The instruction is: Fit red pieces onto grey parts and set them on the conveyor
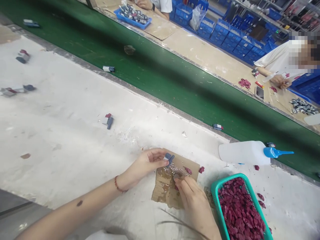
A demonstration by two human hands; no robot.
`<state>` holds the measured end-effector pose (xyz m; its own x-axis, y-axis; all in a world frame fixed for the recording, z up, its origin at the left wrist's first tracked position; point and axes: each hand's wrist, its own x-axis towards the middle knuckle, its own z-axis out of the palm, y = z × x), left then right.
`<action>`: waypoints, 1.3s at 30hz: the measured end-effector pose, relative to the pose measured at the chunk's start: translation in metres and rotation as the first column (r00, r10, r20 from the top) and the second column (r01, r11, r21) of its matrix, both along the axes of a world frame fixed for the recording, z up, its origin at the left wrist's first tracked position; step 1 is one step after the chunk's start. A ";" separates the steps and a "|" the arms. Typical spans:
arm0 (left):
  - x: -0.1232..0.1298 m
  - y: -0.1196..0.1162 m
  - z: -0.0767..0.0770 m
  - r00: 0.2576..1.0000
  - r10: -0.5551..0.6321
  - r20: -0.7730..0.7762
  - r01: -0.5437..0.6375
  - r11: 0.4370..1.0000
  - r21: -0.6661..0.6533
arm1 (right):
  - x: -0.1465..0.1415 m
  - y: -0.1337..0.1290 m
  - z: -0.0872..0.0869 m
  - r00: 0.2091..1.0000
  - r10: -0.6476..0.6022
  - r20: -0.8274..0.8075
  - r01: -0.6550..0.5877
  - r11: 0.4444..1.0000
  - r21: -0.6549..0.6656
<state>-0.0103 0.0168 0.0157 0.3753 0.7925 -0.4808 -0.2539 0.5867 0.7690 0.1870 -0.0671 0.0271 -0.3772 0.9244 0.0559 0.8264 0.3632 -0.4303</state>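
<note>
My left hand (pixel 152 160) pinches a small blue-grey and white plastic piece (pixel 168 158) between thumb and fingers, just above a torn piece of cardboard (pixel 163 195). The cardboard looks wet and glossy, as if smeared with clear glue. Over its right part, my right hand (pixel 191 190) has its thumb and fingertips pressed together at a small dark roundish thing (pixel 176 176), too hidden to name. A maroon piece (pixel 188 170) lies on the cardboard beyond these fingers, and another maroon piece (pixel 201 169) rests by its edge.
Right of my hands stands a green basket (pixel 214 191) of maroon pieces. Behind it lies a white bottle (pixel 241 152) with a blue nozzle. A green conveyor belt (pixel 160 85) carries several small assemblies. Across it, a person (pixel 277 63) handles parts near a blue tray (pixel 147 24) and another worker's arm.
</note>
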 end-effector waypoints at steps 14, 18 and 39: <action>0.004 -0.010 -0.009 0.977 -0.075 0.201 0.093 0.992 -0.080 | 0.001 0.011 0.003 0.636 -0.495 -0.592 0.383 0.868 -0.315; 0.007 -0.015 -0.014 0.987 -0.119 0.107 0.119 0.993 0.010 | -0.005 0.008 -0.003 0.596 -0.483 -0.642 0.425 0.868 -0.258; 0.012 -0.025 -0.017 0.936 -0.328 -0.129 0.350 0.908 0.230 | -0.005 0.014 0.000 0.747 -0.204 -0.633 0.240 0.970 -0.029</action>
